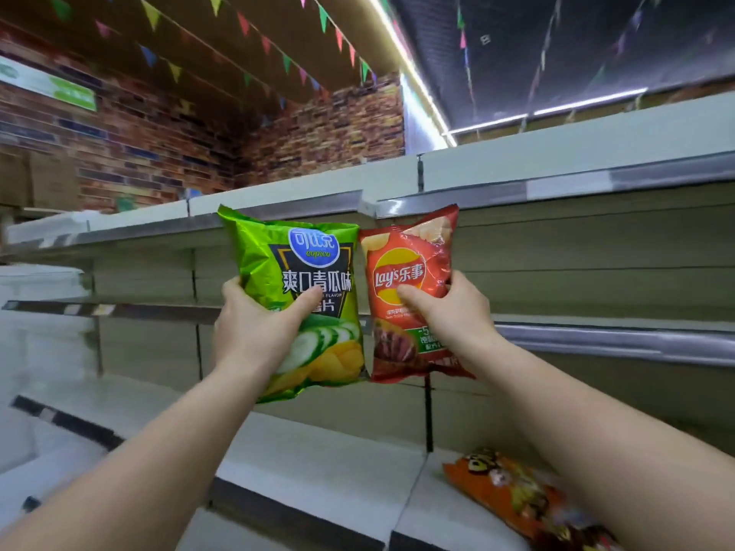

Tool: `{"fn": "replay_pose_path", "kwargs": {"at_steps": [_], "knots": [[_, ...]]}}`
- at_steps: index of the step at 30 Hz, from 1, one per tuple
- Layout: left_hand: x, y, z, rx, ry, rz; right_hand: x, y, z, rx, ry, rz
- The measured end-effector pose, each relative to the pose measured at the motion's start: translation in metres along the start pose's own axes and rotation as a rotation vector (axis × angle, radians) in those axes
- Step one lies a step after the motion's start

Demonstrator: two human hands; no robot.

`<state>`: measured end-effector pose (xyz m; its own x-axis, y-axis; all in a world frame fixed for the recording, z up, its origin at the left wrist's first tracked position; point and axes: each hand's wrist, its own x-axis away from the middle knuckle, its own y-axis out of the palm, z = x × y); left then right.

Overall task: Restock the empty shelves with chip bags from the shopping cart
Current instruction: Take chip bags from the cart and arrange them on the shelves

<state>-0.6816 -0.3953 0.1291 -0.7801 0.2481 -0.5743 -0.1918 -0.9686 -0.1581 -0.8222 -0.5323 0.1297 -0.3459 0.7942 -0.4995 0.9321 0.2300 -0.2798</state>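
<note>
My left hand [254,324] grips a green cucumber-flavour chip bag [302,272], thumb across its front. Beside it, my right hand [449,312] grips a red Lay's chip bag [409,256] by its right side. Both bags are held upright and side by side, raised in front of the bare white shelves [596,332], between the top shelf edge and the one below. An orange chip bag [513,491] lies flat on a lower shelf at the bottom right, partly behind my right forearm. The shopping cart is out of view.
Several tiers of white shelving with grey price rails run from left to right. The top shelf [557,165] sits just above the bags. A brick-pattern wall [159,133] and coloured bunting are behind and overhead.
</note>
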Motion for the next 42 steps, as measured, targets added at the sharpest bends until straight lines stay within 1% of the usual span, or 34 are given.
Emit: {"fn": "replay_pose_path", "kwargs": {"at_steps": [6, 13, 17, 20, 25, 30, 36, 42], "knots": [[0.07, 0.075, 0.075, 0.116, 0.061, -0.175, 0.026, -0.139, 0.024, 0.073, 0.059, 0.157], [0.186, 0.154, 0.167, 0.233, 0.088, -0.363, 0.08, -0.307, 0.05, 0.214, 0.139, 0.302], [0.243, 0.185, 0.211, 0.285, 0.098, -0.441, 0.114, -0.385, 0.058, 0.273, 0.177, 0.391], [0.276, 0.201, 0.24, 0.316, 0.092, -0.492, 0.133, -0.43, 0.061, 0.284, 0.212, 0.431], [0.314, 0.221, 0.279, 0.365, 0.093, -0.566, 0.157, -0.488, 0.067, 0.296, 0.256, 0.508], [0.333, 0.249, 0.297, 0.404, 0.101, -0.634, 0.168, -0.529, 0.081, 0.247, 0.312, 0.547], [0.33, 0.29, 0.306, 0.414, 0.107, -0.712, 0.15, -0.563, 0.1, 0.272, 0.386, 0.647], [0.321, 0.328, 0.31, 0.452, 0.124, -0.777, 0.118, -0.586, 0.113, 0.234, 0.421, 0.679]]}}
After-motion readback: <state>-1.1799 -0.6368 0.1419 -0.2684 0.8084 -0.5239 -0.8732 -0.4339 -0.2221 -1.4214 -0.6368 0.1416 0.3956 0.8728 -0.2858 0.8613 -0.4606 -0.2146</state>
